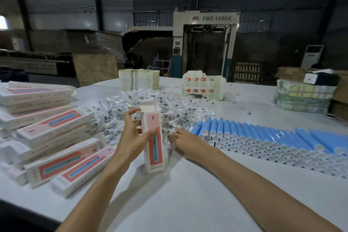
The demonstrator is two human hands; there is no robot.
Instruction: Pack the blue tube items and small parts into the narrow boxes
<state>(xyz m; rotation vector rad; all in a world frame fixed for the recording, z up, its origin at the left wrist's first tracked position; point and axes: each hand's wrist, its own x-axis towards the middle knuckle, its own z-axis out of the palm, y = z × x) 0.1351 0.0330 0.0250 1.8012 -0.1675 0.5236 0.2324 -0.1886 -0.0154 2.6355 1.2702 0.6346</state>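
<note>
The narrow box (153, 137) stands upright on the white table (188, 194), top flap open, your left hand (131, 137) wrapped around its side. Your right hand (186, 143) reaches into the small parts (120, 103); whether it pinches one is unclear. If your left grip loosens, the box may topple.

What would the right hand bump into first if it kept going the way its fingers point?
Probably the right hand meets the small parts first, then the box; depth is unclear.
</note>
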